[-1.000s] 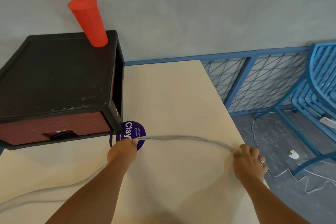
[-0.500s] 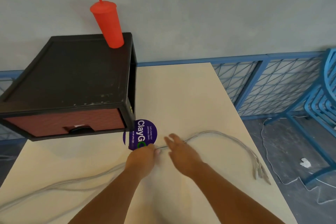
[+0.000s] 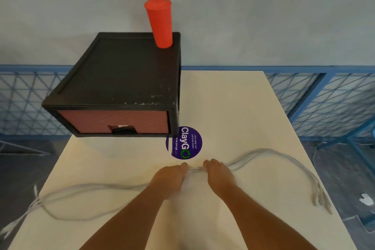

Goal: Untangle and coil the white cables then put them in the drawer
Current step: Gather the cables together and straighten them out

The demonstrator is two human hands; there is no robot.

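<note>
Both hands are down on the pale bench [image 3: 233, 107], close together near its middle, each pinching the same bundle of white cables [image 3: 269, 153]. The left hand [image 3: 170, 176] grips the bundle with fingers curled over it, and the right hand [image 3: 218, 172] does the same just beside it; a short taut stretch of cable shows in the narrow gap between the two.

From the right hand the cables arc away toward the right edge of the bench, then bend back toward the near side, where their plugs [image 3: 320, 201] lie loose on the surface close to the edge. From the left hand the rest of the bundle trails left across the bench in slack, uneven loops and runs off the near left corner.

Behind the hands, a round purple sticker [image 3: 186, 143] lies flat on the bench. A black drawer unit [image 3: 121, 79] stands on the far left part of the bench, partly covering the sticker's left side. Its red drawer [image 3: 113, 122] is closed, handle facing the person. A red cup [image 3: 160, 22] with a lid and straw stands upright on the unit's far right corner.

Blue mesh fencing [image 3: 324, 103] runs along the wall behind the bench, and a thin cord lies on the dark floor [image 3: 345, 158] to the right.
</note>
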